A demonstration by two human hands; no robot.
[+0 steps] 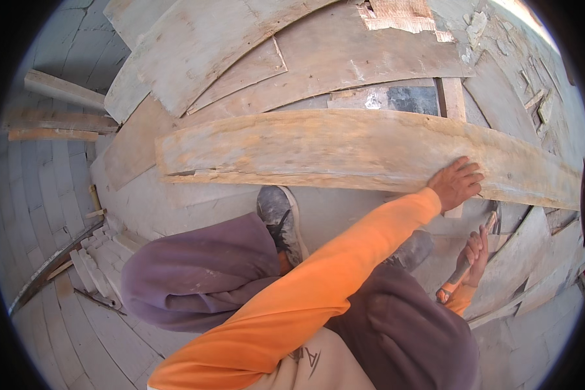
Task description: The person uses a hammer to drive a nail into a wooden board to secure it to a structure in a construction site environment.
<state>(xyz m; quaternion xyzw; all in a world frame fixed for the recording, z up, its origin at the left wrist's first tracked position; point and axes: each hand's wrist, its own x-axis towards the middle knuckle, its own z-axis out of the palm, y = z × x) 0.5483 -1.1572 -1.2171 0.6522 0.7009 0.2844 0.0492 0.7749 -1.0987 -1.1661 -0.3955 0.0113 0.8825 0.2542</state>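
A long, weathered wooden plank (312,146) lies across in front of me, its lower left edge split and splintered. My left hand (456,184) rests on the plank's near edge towards the right, fingers spread over the wood. Something thin and dark shows by its fingertips, too small to name. Lower right, my right hand (474,253) is closed around the handle of a claw hammer (452,288), grip end towards me. The hammer's head (496,217) is up by the plank's near edge. A wooden batten (452,95) runs beneath the plank, showing on both sides of it.
Large plywood sheets (351,53) overlap beyond the plank. Broken scraps (546,105) litter the far right. More sheets (521,248) lie near my right hand. To the left are wood offcuts (63,90) and a stack of pale strips (100,268). My shoe (280,219) stands close to the plank.
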